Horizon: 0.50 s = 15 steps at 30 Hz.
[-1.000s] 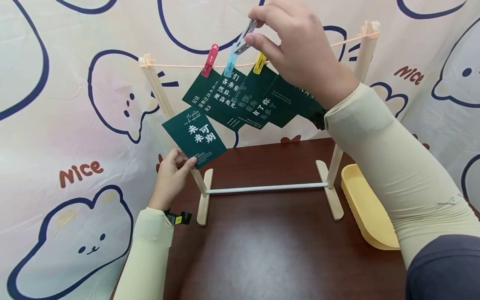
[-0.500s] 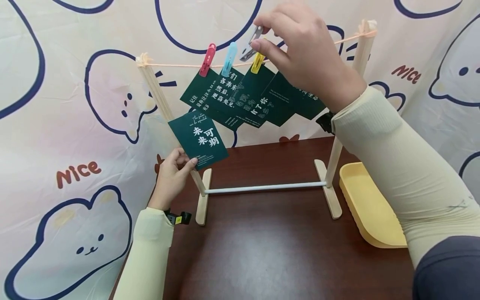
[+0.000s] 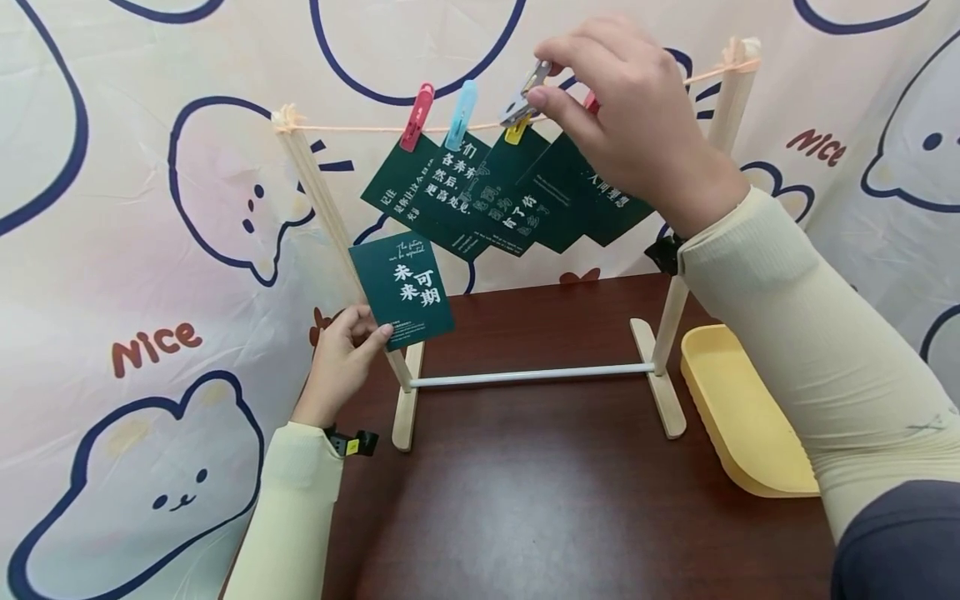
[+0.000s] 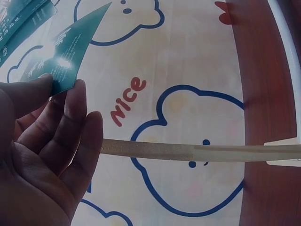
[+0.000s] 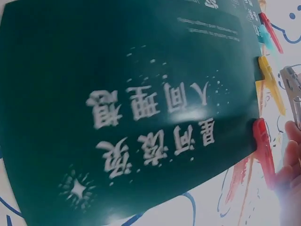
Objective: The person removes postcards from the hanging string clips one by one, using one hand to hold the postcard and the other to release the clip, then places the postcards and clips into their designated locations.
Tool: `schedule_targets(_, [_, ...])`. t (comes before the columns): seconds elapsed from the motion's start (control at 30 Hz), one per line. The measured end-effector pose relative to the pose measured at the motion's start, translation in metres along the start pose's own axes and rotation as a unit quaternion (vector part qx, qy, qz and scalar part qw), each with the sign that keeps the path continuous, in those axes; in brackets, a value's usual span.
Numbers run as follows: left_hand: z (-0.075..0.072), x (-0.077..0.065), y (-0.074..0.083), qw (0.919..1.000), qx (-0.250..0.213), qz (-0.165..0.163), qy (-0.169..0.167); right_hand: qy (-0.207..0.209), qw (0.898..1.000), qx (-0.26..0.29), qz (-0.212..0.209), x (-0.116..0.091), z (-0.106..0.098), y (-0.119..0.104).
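My left hand (image 3: 341, 358) pinches a dark green card (image 3: 405, 287) with white lettering by its lower left corner, between thumb and fingers. The card is held below the hanging ones, in front of the left post. My right hand (image 3: 637, 117) pinches a grey clothespin (image 3: 527, 93) above the string (image 3: 352, 129), partly in front of a yellow clothespin (image 3: 517, 132). A red clothespin (image 3: 417, 117) and a light blue clothespin (image 3: 461, 115) clip overlapping green cards (image 3: 551, 196) to the string. Another red clothespin (image 5: 265, 153) shows beside my right fingers in the right wrist view.
Two wooden posts (image 3: 735, 96) on flat feet carry the string, with a white rod (image 3: 532, 376) joining them low down. A yellow tray (image 3: 738, 417) sits right of the stand on the dark brown table (image 3: 570, 517). A cartoon-printed cloth (image 3: 150, 275) hangs behind.
My right hand has shifted to the right along the string with the grey clothespin. The card in my left hand has turned more upright and sunk slightly.
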<state>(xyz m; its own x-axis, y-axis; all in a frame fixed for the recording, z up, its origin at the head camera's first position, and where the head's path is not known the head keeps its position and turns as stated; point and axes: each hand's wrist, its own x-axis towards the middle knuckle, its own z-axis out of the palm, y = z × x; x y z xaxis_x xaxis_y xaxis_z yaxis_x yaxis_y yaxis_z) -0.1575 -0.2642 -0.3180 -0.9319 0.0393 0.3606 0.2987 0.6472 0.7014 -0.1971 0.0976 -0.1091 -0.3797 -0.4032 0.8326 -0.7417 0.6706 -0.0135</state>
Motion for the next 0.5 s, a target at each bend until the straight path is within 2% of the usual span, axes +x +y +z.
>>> schedule_targets(0.23, [0.001, -0.001, -0.001, 0.9999, -0.003, -0.003, -0.009, 0.037, 0.999, -0.005, -0.021, -0.006, -0.002, 0.009])
schedule_targets(0.5, [0.001, -0.006, -0.004, 0.9996, 0.002, -0.021, -0.017, 0.044, 0.999, -0.013, -0.016, -0.011, -0.005, 0.013])
